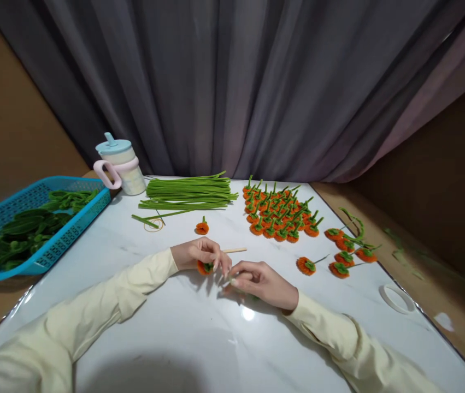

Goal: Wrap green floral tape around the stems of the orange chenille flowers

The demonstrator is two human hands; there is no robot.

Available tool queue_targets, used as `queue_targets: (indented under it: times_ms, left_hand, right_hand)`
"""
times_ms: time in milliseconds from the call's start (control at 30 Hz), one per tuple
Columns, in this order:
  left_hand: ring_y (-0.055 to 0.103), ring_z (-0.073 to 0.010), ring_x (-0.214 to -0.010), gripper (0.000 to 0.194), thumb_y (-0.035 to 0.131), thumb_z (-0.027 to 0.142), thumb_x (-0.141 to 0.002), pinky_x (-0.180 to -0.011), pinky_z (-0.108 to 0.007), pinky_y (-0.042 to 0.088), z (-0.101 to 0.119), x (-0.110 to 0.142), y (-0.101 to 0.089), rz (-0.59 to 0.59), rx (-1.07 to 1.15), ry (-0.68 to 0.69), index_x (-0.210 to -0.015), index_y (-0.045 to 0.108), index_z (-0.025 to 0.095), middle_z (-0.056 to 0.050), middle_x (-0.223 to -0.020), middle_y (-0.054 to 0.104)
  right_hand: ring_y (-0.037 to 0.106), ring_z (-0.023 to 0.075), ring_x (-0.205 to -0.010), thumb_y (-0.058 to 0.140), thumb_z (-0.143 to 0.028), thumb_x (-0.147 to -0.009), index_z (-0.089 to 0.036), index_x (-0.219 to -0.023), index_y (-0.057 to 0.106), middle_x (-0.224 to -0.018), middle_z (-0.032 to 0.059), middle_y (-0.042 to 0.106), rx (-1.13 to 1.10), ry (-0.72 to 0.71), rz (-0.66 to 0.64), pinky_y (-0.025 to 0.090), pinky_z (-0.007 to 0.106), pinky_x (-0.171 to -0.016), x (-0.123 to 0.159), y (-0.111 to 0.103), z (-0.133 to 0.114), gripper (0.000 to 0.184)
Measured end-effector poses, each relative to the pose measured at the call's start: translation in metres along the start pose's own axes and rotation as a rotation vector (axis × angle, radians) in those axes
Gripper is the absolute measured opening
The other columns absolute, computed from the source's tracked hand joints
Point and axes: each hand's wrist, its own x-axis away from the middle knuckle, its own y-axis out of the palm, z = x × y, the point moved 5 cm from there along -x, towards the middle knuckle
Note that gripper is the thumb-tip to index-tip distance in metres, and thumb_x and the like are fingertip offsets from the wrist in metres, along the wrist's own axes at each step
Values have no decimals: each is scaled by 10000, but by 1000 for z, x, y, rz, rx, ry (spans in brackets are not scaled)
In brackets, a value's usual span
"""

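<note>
My left hand is closed around a small orange pipe-cleaner persimmon with a green top; its fingers cover part of it. My right hand is held close beside it, thumb and fingers pinched together. Whatever lies between those fingertips is hidden. A thin wooden stick shows just past my left fingertips; I cannot tell whether it is held or lies on the table. Beyond my left hand, another orange persimmon with a short green stem sits on the white marbled table.
Green pipe cleaners lie bundled at the back. Rows of orange persimmons stand back right, with several wire-stemmed ones nearer. A tape roll lies far right. At left are a blue basket of green leaves and a lidded cup.
</note>
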Motion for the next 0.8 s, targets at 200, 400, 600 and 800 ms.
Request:
queue_targets:
  times_ms: [200,400,600,800]
  left_hand:
    - [520,-284,-1119,308,731,407,-705,-988,-392,324,-4,-4,6,114,72,77,-595,649,131,-109,-820,689]
    - [484,-282,-1174,264,740,336,-711,-994,-384,349,-8,-4,5,193,212,77,-595,641,121,-106,-908,662]
    - [526,-267,-1131,186,701,309,-765,-980,-386,384,-9,-9,20,188,164,109,-694,690,137,-101,-1330,475]
    - [471,-260,-1196,277,567,395,-863,-973,-384,384,-5,-12,24,214,-122,131,-752,671,163,-93,-1380,428]
  right_hand:
    - [560,132,-673,570,-571,-793,-117,-828,698,-747,33,666,132,-62,74,466,266,-682,0,-5,-3,473]
    - [609,158,-890,663,-464,-771,-159,-1007,550,-966,64,635,-171,-115,51,471,290,-809,-3,-2,3,402]
    - [591,138,-916,667,-370,-792,-171,-1117,506,-1007,64,596,-156,-195,59,462,268,-815,-6,-1,-1,413]
    - [554,133,-775,680,-335,-770,-129,-932,584,-843,28,588,-17,-207,87,451,266,-739,-5,-2,2,278]
